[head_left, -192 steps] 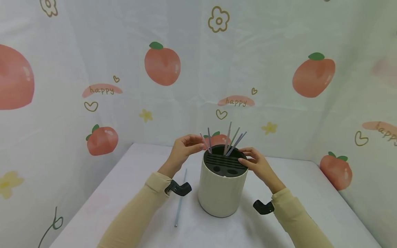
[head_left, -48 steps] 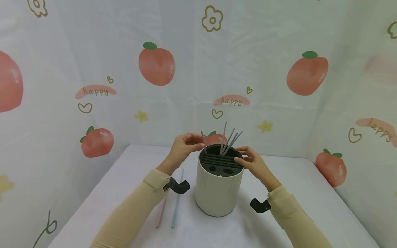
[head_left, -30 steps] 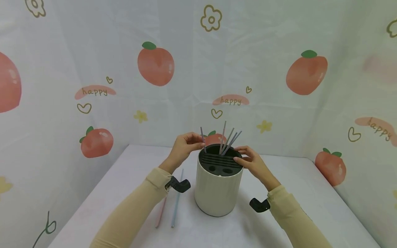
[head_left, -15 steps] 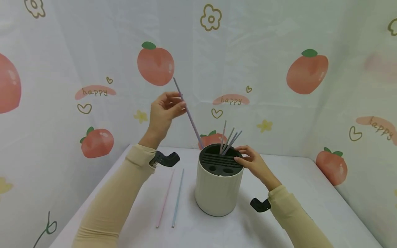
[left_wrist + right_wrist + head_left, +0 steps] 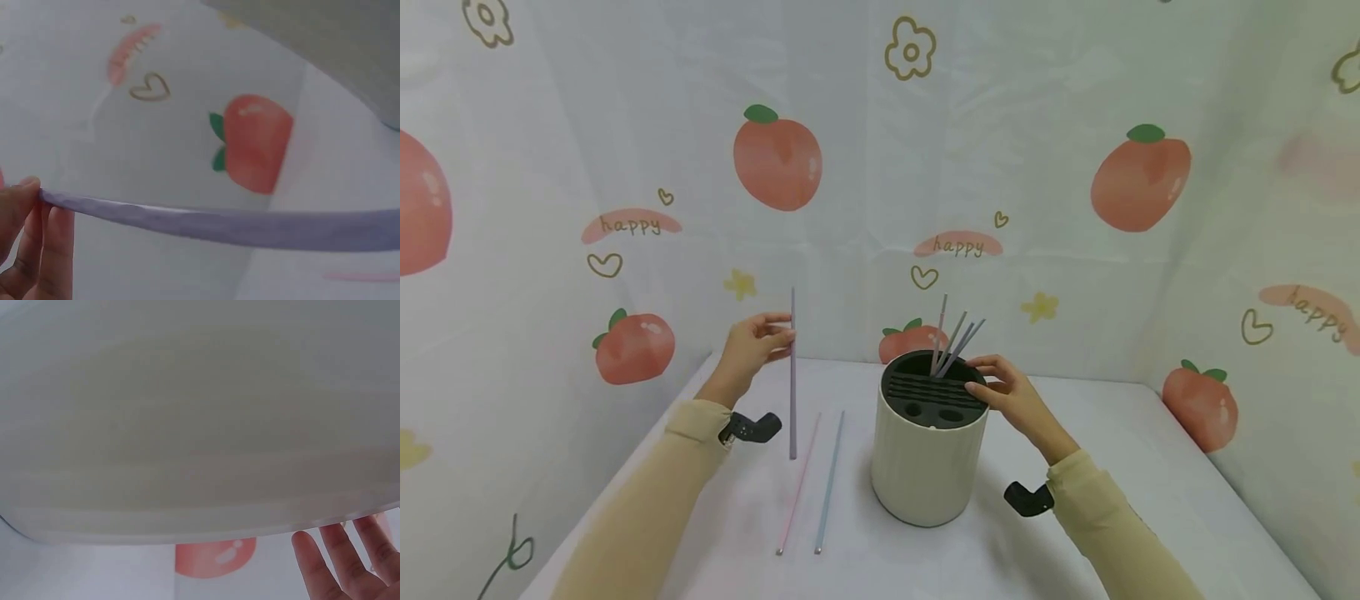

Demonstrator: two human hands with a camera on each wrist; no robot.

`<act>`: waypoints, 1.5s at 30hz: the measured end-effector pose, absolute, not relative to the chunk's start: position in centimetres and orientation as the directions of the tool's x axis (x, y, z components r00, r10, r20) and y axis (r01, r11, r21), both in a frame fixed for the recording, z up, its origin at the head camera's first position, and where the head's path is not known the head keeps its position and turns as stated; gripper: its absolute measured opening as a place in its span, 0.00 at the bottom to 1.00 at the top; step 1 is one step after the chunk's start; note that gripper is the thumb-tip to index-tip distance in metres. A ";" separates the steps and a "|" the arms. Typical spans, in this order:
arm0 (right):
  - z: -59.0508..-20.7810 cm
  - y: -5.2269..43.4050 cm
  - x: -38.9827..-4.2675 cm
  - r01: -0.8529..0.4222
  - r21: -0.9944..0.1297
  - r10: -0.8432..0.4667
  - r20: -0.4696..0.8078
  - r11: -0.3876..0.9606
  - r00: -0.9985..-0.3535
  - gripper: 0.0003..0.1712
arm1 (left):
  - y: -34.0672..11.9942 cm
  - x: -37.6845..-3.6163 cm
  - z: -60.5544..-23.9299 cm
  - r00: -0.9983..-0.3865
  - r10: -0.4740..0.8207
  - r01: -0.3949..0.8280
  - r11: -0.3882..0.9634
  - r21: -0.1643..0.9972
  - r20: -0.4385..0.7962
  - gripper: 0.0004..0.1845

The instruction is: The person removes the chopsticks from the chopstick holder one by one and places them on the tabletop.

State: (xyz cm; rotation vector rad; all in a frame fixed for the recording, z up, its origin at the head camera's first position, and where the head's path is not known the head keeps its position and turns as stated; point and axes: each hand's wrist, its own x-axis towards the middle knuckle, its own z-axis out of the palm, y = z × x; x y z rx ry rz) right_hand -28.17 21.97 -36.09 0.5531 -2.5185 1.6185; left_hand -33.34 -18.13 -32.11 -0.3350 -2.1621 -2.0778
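- Head view: the left hand [image 5: 747, 348] pinches a purple straw [image 5: 792, 375] upright near its top, at 9 o'clock from the cream holder [image 5: 928, 454]. The right hand [image 5: 1011, 394] rests relaxed fingers on the holder's rim at 3 o'clock, beside four straws [image 5: 953, 343] standing inside. A pink straw [image 5: 798, 486] and a blue straw [image 5: 829, 482] lie on the table [image 5: 1150, 467].
- Left wrist view: fingertips [image 5: 28, 212] pinch the purple straw.
- Right wrist view: straight fingers [image 5: 340, 562] touch the holder's wall.

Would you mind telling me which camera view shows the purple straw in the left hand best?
The head view: the whole purple straw shows upright, pinched near its top by the left hand, beside the holder. The left wrist view shows only part of it up close between the fingers. The right wrist view shows none of it.
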 end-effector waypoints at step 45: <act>-36.1 21.9 -28.2 -0.338 -0.857 -0.247 0.257 0.388 -0.935 0.23 | -20.3 -33.3 -46.9 -0.979 -0.059 -0.199 0.486 0.851 -0.196 0.15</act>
